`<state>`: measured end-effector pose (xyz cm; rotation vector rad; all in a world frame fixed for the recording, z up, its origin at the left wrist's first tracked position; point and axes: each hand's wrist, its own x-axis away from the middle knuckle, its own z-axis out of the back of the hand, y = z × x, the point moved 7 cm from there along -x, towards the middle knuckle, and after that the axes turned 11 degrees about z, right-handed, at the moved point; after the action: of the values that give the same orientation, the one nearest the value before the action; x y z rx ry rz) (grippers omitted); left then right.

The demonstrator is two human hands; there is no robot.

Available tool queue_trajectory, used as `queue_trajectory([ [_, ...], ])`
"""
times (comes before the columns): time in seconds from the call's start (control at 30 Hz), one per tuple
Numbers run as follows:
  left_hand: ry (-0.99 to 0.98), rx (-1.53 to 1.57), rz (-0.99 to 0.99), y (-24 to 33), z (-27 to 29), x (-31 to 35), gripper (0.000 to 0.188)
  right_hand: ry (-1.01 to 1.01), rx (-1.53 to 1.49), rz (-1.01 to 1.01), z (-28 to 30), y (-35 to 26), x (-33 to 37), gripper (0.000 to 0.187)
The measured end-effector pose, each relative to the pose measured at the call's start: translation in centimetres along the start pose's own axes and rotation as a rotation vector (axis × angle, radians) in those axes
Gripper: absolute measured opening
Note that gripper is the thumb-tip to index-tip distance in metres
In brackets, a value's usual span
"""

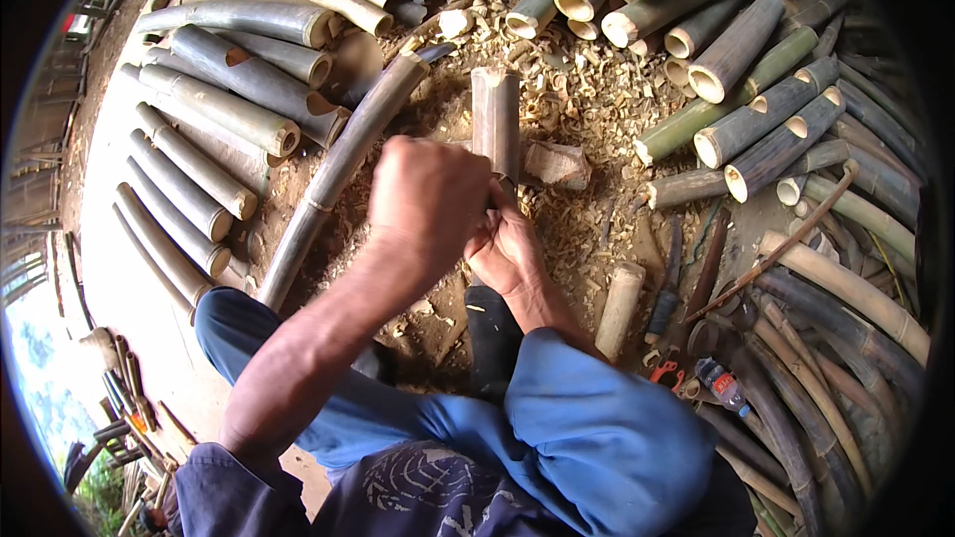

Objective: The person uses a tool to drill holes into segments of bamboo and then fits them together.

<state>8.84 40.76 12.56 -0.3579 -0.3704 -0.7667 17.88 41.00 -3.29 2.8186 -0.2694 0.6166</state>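
Observation:
In front of me a short brown bamboo tube [495,124] points away, with a notch cut at its far end. My right hand [507,249] is curled round its near part, palm partly turned up. My left hand [428,201] is closed in a fist just above and left of it, slightly blurred. Whatever that fist grips is hidden from here. A pale wood block [557,165] lies beside the tube, on the right. To the left of my hands, a long bamboo pole [343,164] slants across the ground.
Wood shavings [567,89] cover the ground. Notched bamboo tubes lie in rows at left [214,104] and right [786,139]. Near my right knee are a short bamboo piece [622,308], a dark-handled knife [665,308], orange-handled scissors [667,374] and a plastic bottle [721,385].

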Motion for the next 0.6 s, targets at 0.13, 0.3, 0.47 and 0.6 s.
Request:
queue_trajectory([
  [0.13, 0.087, 0.147, -0.030, 0.6, -1.8, 1.8, 0.008, 0.044, 0.261, -0.054, 2.4, -0.9, 1.1, 0.031],
  [0.3, -0.412, 0.364, -0.377, 2.5, -7.5, 7.8, 0.017, 0.259, 0.791, -0.019, 0.8, 0.0, 7.3, 0.023],
  [0.47, 0.133, 0.568, -0.822, 10.6, -0.6, 6.2, 0.053, 0.013, 1.758, 0.200, 0.6, -11.2, 9.4, 0.022],
  [0.6, -0.131, 0.420, -0.721, 16.4, -5.3, -1.5, 0.081, 0.118, 2.287, 0.472, 3.0, -16.4, 10.1, 0.028],
])
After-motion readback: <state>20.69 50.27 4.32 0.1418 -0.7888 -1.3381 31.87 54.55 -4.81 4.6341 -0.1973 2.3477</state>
